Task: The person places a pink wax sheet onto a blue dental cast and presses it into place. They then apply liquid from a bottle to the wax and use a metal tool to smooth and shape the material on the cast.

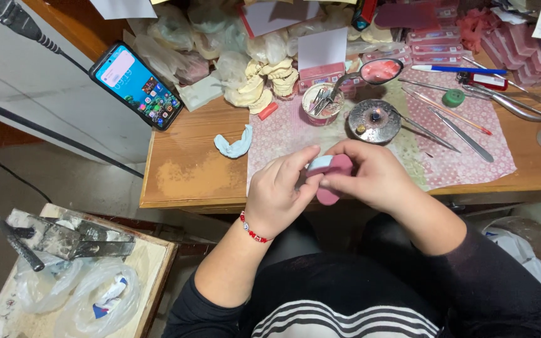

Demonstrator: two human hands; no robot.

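Both hands working at the desk edge: left hand (281, 188) and right hand (370, 176) are pinching a soft pink wax sheet over a pale blue cast (328, 172). Risk: squeezing too hard is probably deforming the wax; small burner (374, 119) sitting close.

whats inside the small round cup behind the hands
The round cup holds a few thin metal tools standing in whitish residue. Its bottom is covered by them, so nothing more shows.
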